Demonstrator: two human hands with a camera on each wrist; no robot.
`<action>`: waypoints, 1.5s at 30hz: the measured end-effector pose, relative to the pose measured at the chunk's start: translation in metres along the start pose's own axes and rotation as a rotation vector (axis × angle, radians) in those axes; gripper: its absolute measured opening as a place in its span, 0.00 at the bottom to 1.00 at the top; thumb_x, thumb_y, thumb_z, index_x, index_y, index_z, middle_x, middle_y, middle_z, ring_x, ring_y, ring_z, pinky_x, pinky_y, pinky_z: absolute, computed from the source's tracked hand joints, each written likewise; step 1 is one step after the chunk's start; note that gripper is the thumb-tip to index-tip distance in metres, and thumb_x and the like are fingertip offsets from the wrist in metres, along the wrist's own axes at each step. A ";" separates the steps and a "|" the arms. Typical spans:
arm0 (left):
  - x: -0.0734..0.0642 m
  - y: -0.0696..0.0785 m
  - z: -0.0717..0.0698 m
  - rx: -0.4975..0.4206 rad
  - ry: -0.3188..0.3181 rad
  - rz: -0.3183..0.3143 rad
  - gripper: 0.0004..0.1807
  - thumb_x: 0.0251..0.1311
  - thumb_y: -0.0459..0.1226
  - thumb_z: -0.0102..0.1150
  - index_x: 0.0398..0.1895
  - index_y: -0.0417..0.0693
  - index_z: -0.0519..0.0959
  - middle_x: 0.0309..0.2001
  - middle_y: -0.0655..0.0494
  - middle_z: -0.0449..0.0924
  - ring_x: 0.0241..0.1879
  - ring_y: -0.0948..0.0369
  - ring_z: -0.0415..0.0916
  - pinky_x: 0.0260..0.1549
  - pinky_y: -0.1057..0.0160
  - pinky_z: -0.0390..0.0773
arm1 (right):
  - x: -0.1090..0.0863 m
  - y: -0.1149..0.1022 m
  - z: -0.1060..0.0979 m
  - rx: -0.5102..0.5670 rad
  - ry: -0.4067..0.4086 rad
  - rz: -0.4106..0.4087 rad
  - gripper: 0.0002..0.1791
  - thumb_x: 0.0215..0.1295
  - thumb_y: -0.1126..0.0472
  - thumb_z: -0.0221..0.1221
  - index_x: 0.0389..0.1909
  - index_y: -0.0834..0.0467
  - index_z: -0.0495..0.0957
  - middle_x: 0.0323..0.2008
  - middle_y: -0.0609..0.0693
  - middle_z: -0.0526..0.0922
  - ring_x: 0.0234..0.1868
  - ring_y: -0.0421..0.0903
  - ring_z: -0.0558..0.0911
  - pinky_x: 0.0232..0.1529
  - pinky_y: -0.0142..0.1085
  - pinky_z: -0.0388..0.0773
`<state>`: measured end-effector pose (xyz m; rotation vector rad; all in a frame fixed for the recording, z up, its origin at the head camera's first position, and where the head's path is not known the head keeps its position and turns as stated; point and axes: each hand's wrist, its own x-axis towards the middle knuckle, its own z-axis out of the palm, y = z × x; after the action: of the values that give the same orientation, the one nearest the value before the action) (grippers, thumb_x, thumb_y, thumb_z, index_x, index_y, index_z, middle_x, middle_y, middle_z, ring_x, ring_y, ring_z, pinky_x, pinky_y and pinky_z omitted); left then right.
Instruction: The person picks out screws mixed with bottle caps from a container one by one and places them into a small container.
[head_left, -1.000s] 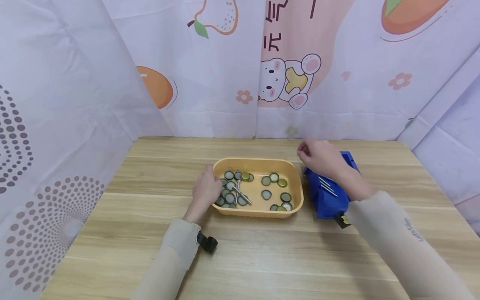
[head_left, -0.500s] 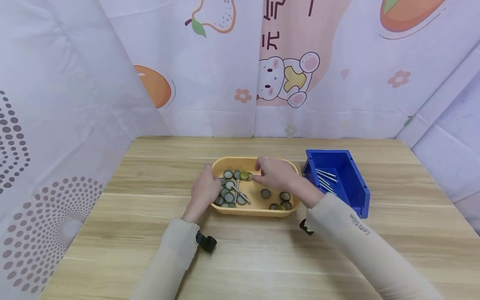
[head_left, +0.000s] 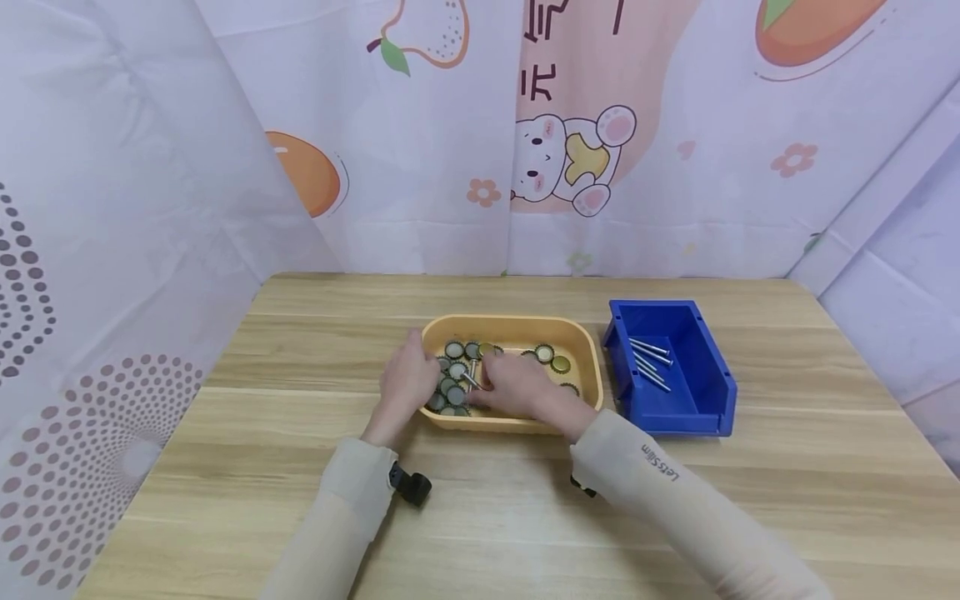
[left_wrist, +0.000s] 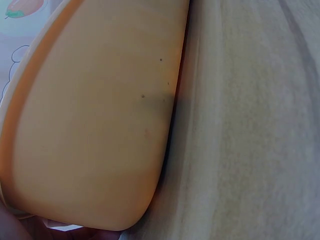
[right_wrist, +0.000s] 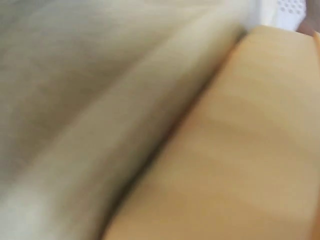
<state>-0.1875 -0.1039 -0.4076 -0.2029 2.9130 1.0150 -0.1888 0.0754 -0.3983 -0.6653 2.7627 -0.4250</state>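
Note:
My left hand (head_left: 408, 379) grips the left end of the orange-yellow tray (head_left: 558, 329) in the head view; its fingers show only partly below the tray wall (left_wrist: 95, 150) in the left wrist view. Inside the tray lie several bottle caps (head_left: 456, 395), most crowded at the left, with gold ones (head_left: 560, 364) among them. My right hand (head_left: 521, 385) reaches into the tray from the right, its fingertips at a long silver screw (head_left: 472, 381) beside another upright-looking screw (head_left: 473, 367). Whether the fingers pinch it is hidden.
A blue bin (head_left: 693, 379) stands right of the tray, with several silver screws (head_left: 651, 362) in its left part. Both stand on a wooden table (head_left: 495, 517), with a printed curtain (head_left: 420, 167) behind. The right wrist view is blurred.
My right hand has moved left from over the blue bin into the tray and down to the screws among the bottle caps. The left hand has kept its grip on the tray.

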 end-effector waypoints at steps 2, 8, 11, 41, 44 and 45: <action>0.000 0.000 0.000 -0.004 0.002 0.001 0.23 0.63 0.36 0.46 0.61 0.41 0.67 0.45 0.40 0.81 0.37 0.48 0.79 0.35 0.52 0.74 | 0.000 0.000 0.003 -0.033 -0.009 0.016 0.21 0.62 0.38 0.61 0.30 0.52 0.72 0.26 0.44 0.75 0.25 0.40 0.74 0.25 0.34 0.67; -0.001 0.001 -0.001 -0.005 0.006 0.003 0.22 0.63 0.36 0.45 0.60 0.41 0.67 0.44 0.39 0.81 0.36 0.48 0.79 0.32 0.53 0.74 | -0.002 0.003 0.006 -0.040 -0.001 -0.002 0.18 0.67 0.42 0.58 0.30 0.52 0.72 0.28 0.46 0.74 0.26 0.42 0.73 0.25 0.35 0.67; -0.001 0.001 -0.001 -0.009 0.007 0.005 0.22 0.63 0.36 0.45 0.60 0.41 0.68 0.43 0.40 0.81 0.35 0.49 0.78 0.29 0.55 0.73 | -0.003 0.005 0.006 -0.046 0.012 -0.021 0.14 0.70 0.47 0.56 0.30 0.52 0.72 0.28 0.46 0.74 0.27 0.43 0.73 0.25 0.36 0.69; 0.001 -0.001 0.000 -0.004 0.010 0.014 0.22 0.64 0.37 0.45 0.60 0.41 0.67 0.43 0.41 0.82 0.33 0.50 0.77 0.29 0.56 0.71 | -0.010 0.029 -0.011 0.225 0.069 -0.049 0.07 0.72 0.62 0.52 0.44 0.62 0.70 0.33 0.53 0.79 0.31 0.45 0.75 0.33 0.35 0.74; 0.001 -0.001 0.000 -0.001 0.010 0.014 0.22 0.64 0.37 0.44 0.60 0.41 0.67 0.43 0.40 0.82 0.33 0.50 0.77 0.29 0.56 0.72 | -0.012 0.033 -0.013 0.225 0.084 -0.067 0.07 0.73 0.62 0.52 0.44 0.63 0.69 0.31 0.53 0.79 0.27 0.44 0.73 0.28 0.33 0.70; 0.001 -0.001 0.000 -0.002 0.010 0.014 0.22 0.63 0.36 0.45 0.60 0.40 0.67 0.43 0.40 0.81 0.33 0.50 0.77 0.29 0.56 0.71 | -0.013 0.034 -0.014 0.225 0.088 -0.075 0.07 0.73 0.62 0.52 0.45 0.63 0.69 0.31 0.54 0.80 0.27 0.43 0.73 0.28 0.33 0.70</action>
<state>-0.1885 -0.1046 -0.4088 -0.1887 2.9262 1.0219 -0.1959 0.1134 -0.3945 -0.7101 2.7197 -0.7857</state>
